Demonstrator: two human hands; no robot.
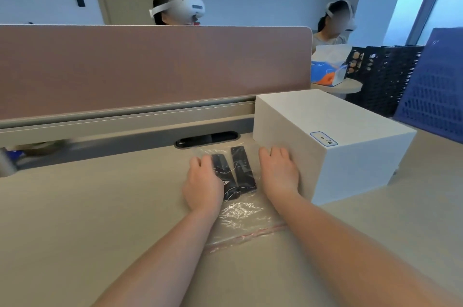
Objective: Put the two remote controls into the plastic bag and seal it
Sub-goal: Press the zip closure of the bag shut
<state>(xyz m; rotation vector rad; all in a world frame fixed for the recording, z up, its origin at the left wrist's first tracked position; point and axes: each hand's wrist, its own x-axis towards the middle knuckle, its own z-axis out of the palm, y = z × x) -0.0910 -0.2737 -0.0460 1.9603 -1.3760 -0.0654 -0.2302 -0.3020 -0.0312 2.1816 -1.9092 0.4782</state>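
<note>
From the head camera, a clear plastic bag (240,214) lies flat on the beige table (100,206), its red-lined zip strip (246,235) at the end nearer the person. Whether that strip is pressed closed cannot be told from here. Two black remote controls sit inside the bag, side by side and angled slightly apart: the left remote (225,176) is partly under the left hand, and the right remote (243,168) lies in the open between the two hands.

The left hand (203,183) rests palm down on the left part of the bag, its fingers (198,162) curled loosely over the top of the left remote; it presses rather than grips. The right hand (279,171) lies flat on the bag's right edge, fingers stretched out and relaxed, holding nothing, its outer side just beside or touching the front of a white box (333,141). The box stands on the table to the right and carries a small blue-edged label (323,138) on its top.

Behind the bag, a dark oval cable slot (206,139) opens in the table, and a brownish divider panel (150,66) rises past it. Beyond the panel, two people wear white headsets. At far right stand a blue basket (436,91) and a black crate (383,76).
</note>
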